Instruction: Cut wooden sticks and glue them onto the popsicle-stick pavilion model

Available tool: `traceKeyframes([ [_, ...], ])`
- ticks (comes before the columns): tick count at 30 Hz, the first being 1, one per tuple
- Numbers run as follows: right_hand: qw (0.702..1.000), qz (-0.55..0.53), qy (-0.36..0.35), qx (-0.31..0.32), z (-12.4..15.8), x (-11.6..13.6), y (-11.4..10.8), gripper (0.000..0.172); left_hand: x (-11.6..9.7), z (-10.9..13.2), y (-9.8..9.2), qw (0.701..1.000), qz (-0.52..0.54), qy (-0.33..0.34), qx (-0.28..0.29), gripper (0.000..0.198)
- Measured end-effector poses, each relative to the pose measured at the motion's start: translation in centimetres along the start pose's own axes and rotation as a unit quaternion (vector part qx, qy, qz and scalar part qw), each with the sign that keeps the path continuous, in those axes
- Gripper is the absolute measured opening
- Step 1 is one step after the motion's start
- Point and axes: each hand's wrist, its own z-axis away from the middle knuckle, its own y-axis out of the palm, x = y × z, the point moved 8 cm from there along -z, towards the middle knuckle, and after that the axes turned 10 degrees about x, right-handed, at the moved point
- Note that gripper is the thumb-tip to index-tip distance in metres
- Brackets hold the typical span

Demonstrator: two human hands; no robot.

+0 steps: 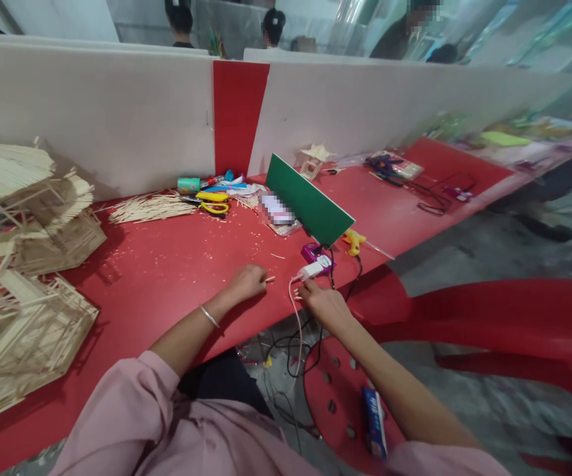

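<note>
My left hand (247, 282) rests on the red table (176, 264) with its fingers curled around a short wooden stick whose tip pokes out to the right. My right hand (321, 304) is at the table's front edge, fingers pinched on the pink cable (295, 317) just below a white charger plug (314, 269). The plug sits in a purple power strip (314, 252). A yellow glue gun (354, 240) lies just right of the strip, behind a green board (308, 200).
Stick-built model houses (22, 277) fill the table's left side. A pile of sticks (151, 207), yellow cutters (212, 202) and glue tubes lie by the white partition (117, 112). A red plastic chair (464, 330) with a blue box (375, 423) stands to the right. People sit beyond the partition.
</note>
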Motion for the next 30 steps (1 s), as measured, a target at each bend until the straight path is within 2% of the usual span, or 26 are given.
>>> traceKeyframes([
  [3,0.999,0.02,-0.026,-0.002,0.1,0.2,-0.1,0.034,1.6,1.4,-1.4,0.993,0.099,-0.04,-0.045,0.014],
  [7,0.998,0.04,-0.048,-0.021,-0.5,0.2,0.1,0.029,4.1,2.6,-2.9,0.959,0.253,-0.085,-0.092,0.007],
  [10,0.996,0.052,-0.059,-0.029,-1.0,0.2,0.2,0.028,5.9,3.8,-4.7,0.937,0.305,-0.103,-0.135,0.004],
  [16,0.997,0.012,-0.07,-0.037,-2.1,-0.4,0.8,0.035,9.7,8.2,-10.2,0.9,0.328,-0.117,-0.261,0.009],
  [20,0.991,-0.095,-0.084,-0.035,-2.6,-1.6,1.9,0.025,12.2,11.5,-13.9,0.874,0.317,-0.117,-0.349,0.004],
  [23,0.981,-0.172,-0.085,-0.03,-1.1,-2.3,2.0,0.018,14.1,13.5,-16.1,0.852,0.317,-0.116,-0.4,0.003],
  [25,0.967,-0.229,-0.101,-0.054,0.7,-2.0,0.4,0.022,15.3,14.2,-17.1,0.838,0.324,-0.115,-0.424,0.003],
  [26,0.957,-0.256,-0.115,-0.077,1.6,-1.4,-1.2,0.026,15.8,14.3,-17.5,0.832,0.329,-0.115,-0.431,0.002],
  [28,0.937,-0.294,-0.137,-0.132,2.5,0.3,-5.3,0.035,16.7,14.1,-17.8,0.824,0.345,-0.115,-0.435,0.005],
  [30,0.925,-0.301,-0.162,-0.166,1.3,3.2,-10.1,0.039,17.3,13.5,-17.8,0.819,0.366,-0.115,-0.426,0.01],
])
